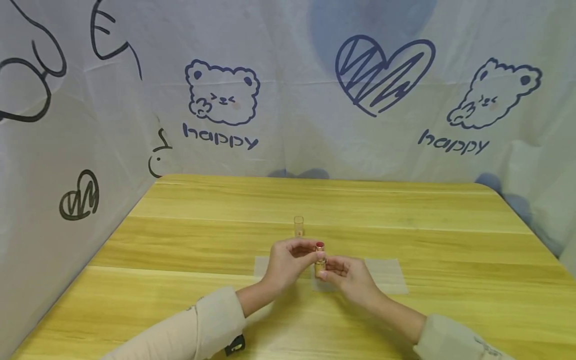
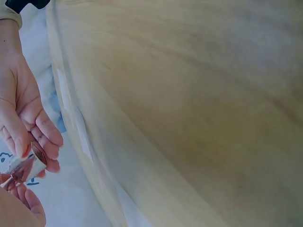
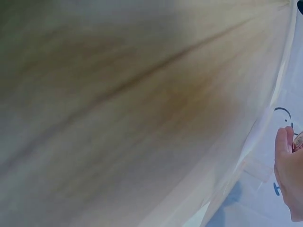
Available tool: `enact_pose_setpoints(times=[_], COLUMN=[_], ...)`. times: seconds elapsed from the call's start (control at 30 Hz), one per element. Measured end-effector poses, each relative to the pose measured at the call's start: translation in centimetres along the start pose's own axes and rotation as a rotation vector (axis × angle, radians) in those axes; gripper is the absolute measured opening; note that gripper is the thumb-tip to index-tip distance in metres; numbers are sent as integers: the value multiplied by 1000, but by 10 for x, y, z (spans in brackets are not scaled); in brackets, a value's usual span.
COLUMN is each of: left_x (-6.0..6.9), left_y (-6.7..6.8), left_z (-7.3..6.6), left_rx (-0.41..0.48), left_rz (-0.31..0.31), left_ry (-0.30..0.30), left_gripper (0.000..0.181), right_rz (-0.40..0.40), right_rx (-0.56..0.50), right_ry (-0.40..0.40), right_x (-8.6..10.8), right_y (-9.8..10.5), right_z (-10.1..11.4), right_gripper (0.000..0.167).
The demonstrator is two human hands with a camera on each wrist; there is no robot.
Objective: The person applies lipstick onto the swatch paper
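Observation:
A lipstick (image 1: 319, 268) with a gold tube and a red tip stands upright between both hands, over the middle of the table. My left hand (image 1: 288, 260) pinches its upper part with thumb and fingers, just below the red tip. Lower down, my right hand (image 1: 353, 280) grips the gold base between thumb and fingers. In the left wrist view the shiny tube (image 2: 29, 166) shows between the fingers at the left edge. Only a sliver of the lipstick (image 3: 298, 141) appears in the right wrist view. A clear cap (image 1: 299, 226) stands on the table behind the left hand.
Several pale translucent sheets lie on the wooden table (image 1: 180, 235), one sheet (image 1: 385, 276) right of the hands and another (image 1: 261, 266) at the left. White cloth (image 1: 288, 125) with drawn bears and hearts hangs behind the table and along its left side.

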State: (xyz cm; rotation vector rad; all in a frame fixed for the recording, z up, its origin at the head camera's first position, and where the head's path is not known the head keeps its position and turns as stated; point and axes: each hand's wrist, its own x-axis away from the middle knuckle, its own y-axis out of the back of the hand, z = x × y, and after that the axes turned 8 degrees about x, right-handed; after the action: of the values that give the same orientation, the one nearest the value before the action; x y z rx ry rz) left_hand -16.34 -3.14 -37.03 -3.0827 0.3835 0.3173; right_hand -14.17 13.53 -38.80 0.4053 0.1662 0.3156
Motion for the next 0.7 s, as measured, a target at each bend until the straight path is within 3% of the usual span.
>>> enact_pose_setpoints(times=[0.43, 0.7], left_x=[2, 1], left_y=[-8, -3], left_z=[3, 3], left_rx=[-44, -11], left_rz=[-95, -16], left_ry=[-50, -23], left_gripper=[19, 20], right_rz=[-14, 0], right_rx=[-17, 8], right_ry=[-41, -26], right_x=[1, 1], right_y=[-4, -3], right_z=[1, 0], right_gripper=[30, 32])
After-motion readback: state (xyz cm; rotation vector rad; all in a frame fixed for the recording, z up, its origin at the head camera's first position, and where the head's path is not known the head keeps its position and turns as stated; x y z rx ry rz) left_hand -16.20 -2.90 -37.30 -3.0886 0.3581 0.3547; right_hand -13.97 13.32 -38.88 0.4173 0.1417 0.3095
